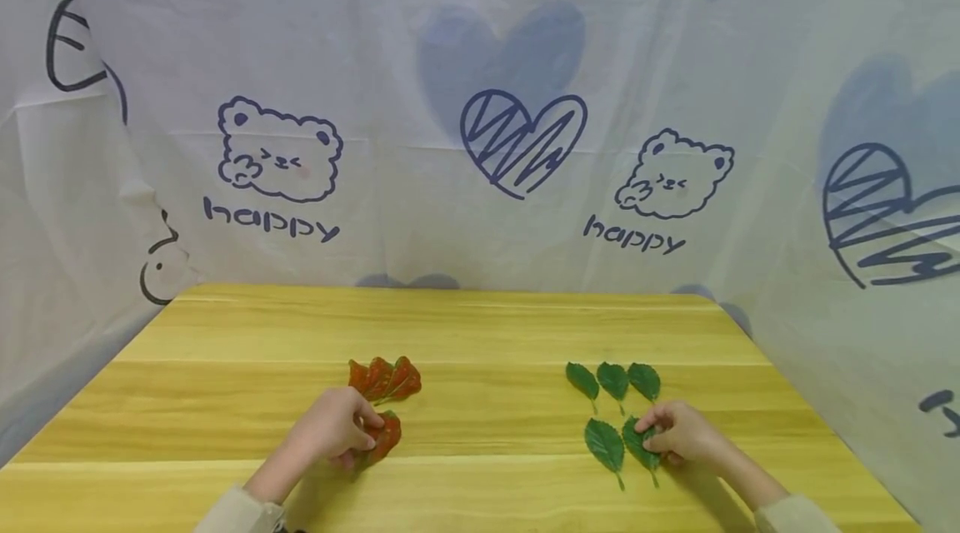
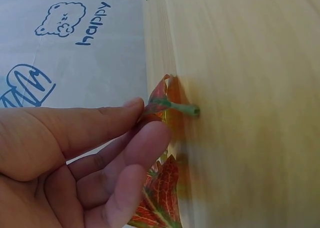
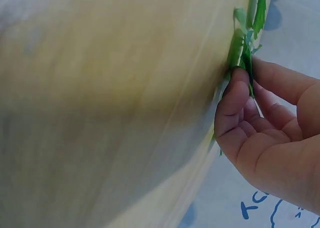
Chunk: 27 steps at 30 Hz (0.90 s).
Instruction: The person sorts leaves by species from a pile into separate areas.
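My left hand (image 1: 345, 426) pinches a red leaf (image 1: 387, 438) between thumb and fingers, low over the table's left half. Its green stem shows in the left wrist view, close to the wood. Just behind it, several red leaves (image 1: 384, 379) with green veins lie overlapping in a row. On the right, my right hand (image 1: 681, 435) pinches a green leaf (image 1: 639, 443) by its right edge. Left of that leaf lies another green leaf (image 1: 604, 445), stem toward me. Behind them is a row of three green leaves, the middle one (image 1: 612, 381) between two others.
The wooden table (image 1: 495, 466) has a light yellow grain and bare wood between the two leaf groups. A white cloth (image 1: 390, 42) with hearts, bears and "happy" print hangs behind the far edge and down both sides.
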Tool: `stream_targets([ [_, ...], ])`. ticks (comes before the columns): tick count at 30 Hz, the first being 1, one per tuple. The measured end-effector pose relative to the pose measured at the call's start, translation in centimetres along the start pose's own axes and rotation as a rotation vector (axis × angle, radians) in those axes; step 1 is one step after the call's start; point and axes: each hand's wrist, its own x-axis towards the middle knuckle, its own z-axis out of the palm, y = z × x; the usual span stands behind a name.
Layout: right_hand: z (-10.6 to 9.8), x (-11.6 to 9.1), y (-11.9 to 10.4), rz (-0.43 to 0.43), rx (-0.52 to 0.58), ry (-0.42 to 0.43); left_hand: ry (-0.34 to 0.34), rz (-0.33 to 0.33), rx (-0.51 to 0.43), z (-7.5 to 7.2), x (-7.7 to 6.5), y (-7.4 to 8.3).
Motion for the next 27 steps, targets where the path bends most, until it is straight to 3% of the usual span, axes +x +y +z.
stream_targets([
  [7,0.28,0.03,0.21,-0.005,-0.043,0.012,-0.003,0.011,-0.008,-0.01,0.02,-0.15],
  [18,0.44,0.00,0.17,-0.003,-0.027,0.025,-0.005,-0.060,0.027,0.06,0.14,-0.06],
  [27,0.23,-0.17,0.35,-0.005,-0.039,0.077,0.014,-0.059,0.023,-0.04,0.23,0.31],
])
